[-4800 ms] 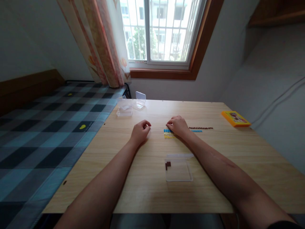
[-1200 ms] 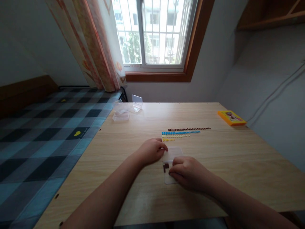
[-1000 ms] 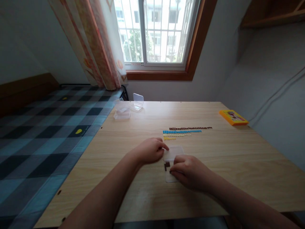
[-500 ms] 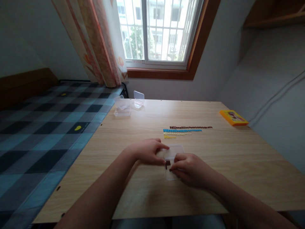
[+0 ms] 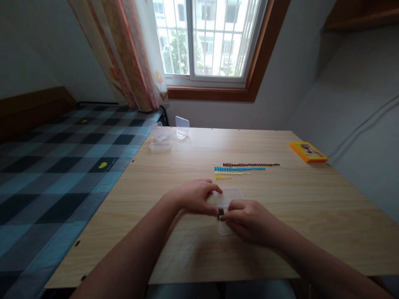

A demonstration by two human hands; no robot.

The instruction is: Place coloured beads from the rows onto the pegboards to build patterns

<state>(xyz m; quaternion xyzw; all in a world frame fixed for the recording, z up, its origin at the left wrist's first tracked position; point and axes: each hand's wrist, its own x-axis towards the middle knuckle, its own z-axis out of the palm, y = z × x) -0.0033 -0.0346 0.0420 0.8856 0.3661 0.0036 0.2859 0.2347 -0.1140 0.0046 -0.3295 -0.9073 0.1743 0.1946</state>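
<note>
Brown bricks (image 5: 221, 211): in the left part of the clear box (image 5: 225, 234), between both hands' fingertips, long axis unclear
Left hand (image 5: 195, 197): thumb and forefinger spread, thumb just beside the bricks, nothing visibly held
Right hand (image 5: 249, 220): fingertips drawn together at the bricks' right side, too small to tell if pinching one
Room: coloured rows (image 5: 240, 169) beyond the lid (image 5: 233, 194), table (image 5: 181, 261) reaching past the box towards the near edge

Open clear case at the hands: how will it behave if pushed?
The clear case looks like thin molded plastic, so probably stiff and light. It may slide easily on the smooth-looking table. The brown pieces inside could shift if they aren't stuck down; I can't tell.
</note>
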